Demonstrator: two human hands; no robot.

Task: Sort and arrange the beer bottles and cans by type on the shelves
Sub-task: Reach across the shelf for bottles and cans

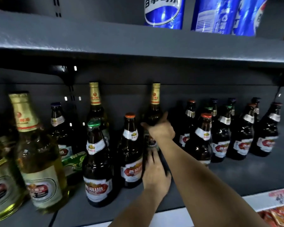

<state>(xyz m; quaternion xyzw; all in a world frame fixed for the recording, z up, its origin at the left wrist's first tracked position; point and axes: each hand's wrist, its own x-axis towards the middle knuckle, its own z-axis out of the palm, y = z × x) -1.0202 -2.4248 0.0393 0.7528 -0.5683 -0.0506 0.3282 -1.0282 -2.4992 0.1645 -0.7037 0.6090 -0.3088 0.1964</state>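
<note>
Left hand [156,173] grips the base of a tall gold-foil bottle [155,110]; right hand [161,129] grips its shoulder, index finger out. Bottle stands upright mid-shelf [236,174], behind a red-cap brown bottle [131,151]. Green-cap bottle [97,161] near left, pale gold bottle [38,154] further left. Dark bottles cluster right. Blue cans [164,12] on upper shelf.

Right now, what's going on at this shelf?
A person is sorting beer bottles on the shelf. The right hand grips the shoulder of a tall gold-foil bottle standing toward the back, while the left hand reaches in just below it. Brown bottles stand on either side.
</note>
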